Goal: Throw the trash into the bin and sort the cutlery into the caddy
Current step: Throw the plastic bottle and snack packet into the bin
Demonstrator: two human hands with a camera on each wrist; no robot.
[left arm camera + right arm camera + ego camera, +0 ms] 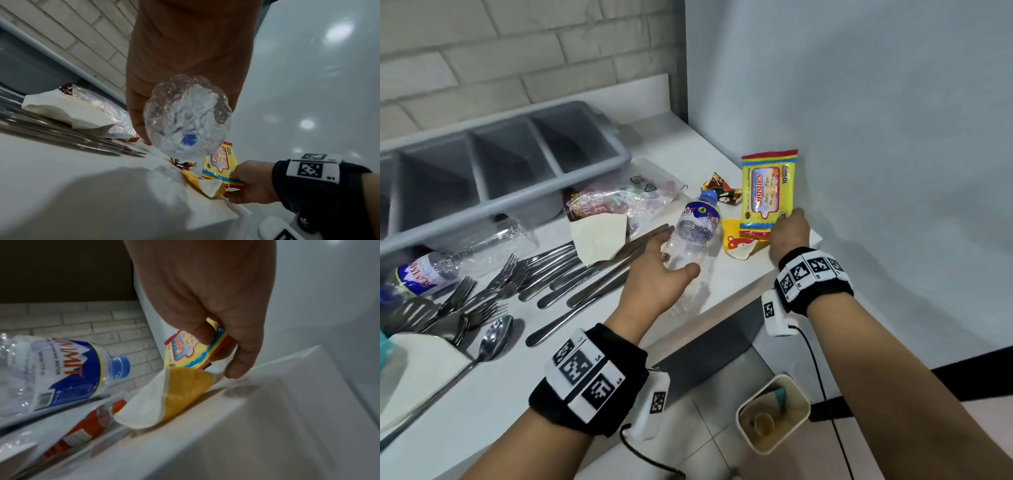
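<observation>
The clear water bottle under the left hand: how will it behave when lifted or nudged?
The water bottle looks empty, so probably very light. Its thin clear walls likely dent and crackle under the left hand. Lying on its side, it may roll if nudged.

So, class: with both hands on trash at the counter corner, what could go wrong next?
The right hand pinches only the wipes packet's lower edge; it could slip. Lifting it may drag the yellow wrapper off the counter edge. The left hand holds the crumpled bottle loosely.
</observation>
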